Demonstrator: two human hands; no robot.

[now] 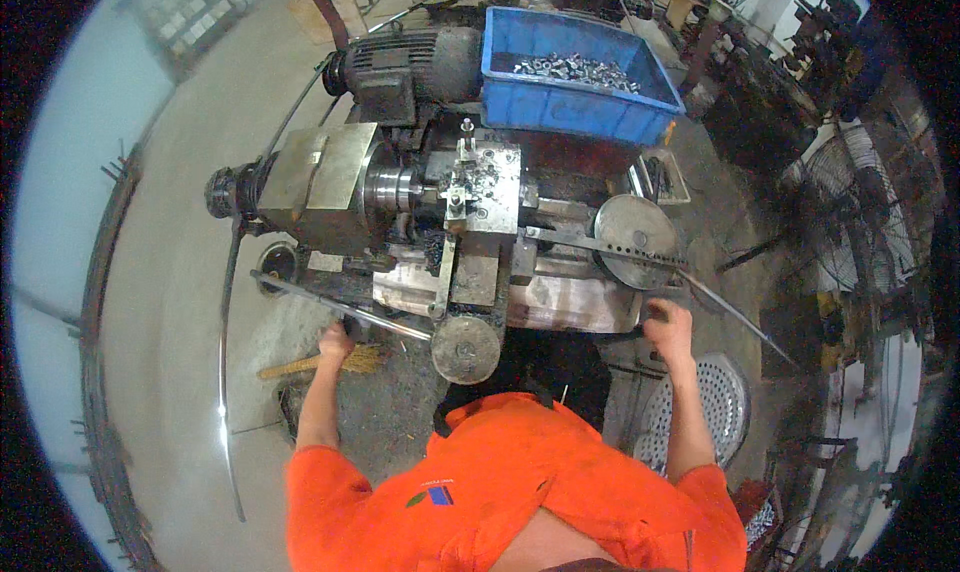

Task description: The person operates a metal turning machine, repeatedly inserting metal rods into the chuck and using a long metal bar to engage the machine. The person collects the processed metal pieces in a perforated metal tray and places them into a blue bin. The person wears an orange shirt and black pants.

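Observation:
A small metal lathe stands in front of me, with a round chuck at its left and an oily tool slide in the middle. My left hand is low at the left, curled, just below a long shiny lever rod; a dark shape beside its fingers is unclear. The rod ends at a round metal disc. My right hand is bent closed by the right end of the lathe's curved metal front, below a larger disc. What its fingers grip is hidden.
A blue bin of small metal parts sits behind the lathe, beside a dark motor. A straw brush lies on the floor at left. A perforated stool seat and a fan stand at right. Another rod sticks out rightward.

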